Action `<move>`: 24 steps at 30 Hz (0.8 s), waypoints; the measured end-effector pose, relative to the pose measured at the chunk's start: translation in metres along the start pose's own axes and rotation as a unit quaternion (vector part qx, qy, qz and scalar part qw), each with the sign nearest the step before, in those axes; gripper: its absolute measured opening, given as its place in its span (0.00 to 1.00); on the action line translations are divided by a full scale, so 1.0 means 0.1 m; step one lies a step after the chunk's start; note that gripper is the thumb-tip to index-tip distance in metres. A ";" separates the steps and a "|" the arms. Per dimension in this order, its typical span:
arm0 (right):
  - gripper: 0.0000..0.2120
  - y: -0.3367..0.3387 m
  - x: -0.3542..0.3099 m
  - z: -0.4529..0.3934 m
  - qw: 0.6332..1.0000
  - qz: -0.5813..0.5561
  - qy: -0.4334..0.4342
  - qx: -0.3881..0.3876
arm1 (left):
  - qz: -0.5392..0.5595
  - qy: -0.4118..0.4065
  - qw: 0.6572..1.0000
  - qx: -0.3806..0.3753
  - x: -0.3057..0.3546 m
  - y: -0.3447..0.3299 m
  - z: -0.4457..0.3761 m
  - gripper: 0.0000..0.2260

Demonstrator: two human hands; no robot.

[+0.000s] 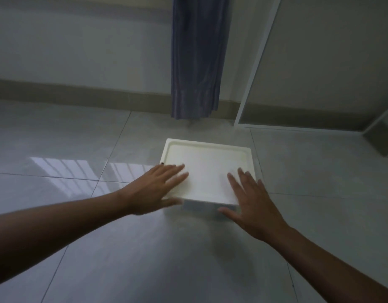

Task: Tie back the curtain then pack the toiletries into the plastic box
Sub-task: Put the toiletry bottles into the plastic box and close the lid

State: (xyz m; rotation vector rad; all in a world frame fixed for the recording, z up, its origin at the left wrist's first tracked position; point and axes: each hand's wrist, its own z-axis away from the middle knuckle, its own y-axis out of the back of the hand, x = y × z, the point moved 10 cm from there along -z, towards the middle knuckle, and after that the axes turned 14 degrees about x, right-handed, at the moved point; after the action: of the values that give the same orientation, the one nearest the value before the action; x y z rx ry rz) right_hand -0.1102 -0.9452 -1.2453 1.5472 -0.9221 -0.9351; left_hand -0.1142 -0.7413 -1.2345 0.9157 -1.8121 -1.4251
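A plastic box (207,209) with a cream-white lid (207,165) stands on the tiled floor in the middle of the view. My left hand (155,189) lies with straight, spread fingers on the lid's near left corner, thumb at the box's front edge. My right hand (252,202) lies flat over the lid's near right corner, thumb by the front wall. A blue-purple curtain (197,57) hangs gathered against the far wall behind the box. No toiletries are in sight.
Glossy grey floor tiles (79,149) spread all around the box. A white door frame (252,84) stands at the right, with a wall corner (381,136) beyond it. A beige skirting (79,92) runs along the far wall.
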 end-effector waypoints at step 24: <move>0.39 -0.06 0.49 -0.20 0.995 0.073 -0.001 0.069 | -0.078 -0.149 0.983 0.070 0.13 -0.15 -0.27 0.25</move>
State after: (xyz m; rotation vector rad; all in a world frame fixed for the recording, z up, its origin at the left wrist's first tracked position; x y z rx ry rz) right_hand -0.0717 -0.9813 -1.2528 1.5715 -1.1043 -0.7829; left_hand -0.0969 -0.7693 -1.2433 0.9742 -2.1223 -1.6208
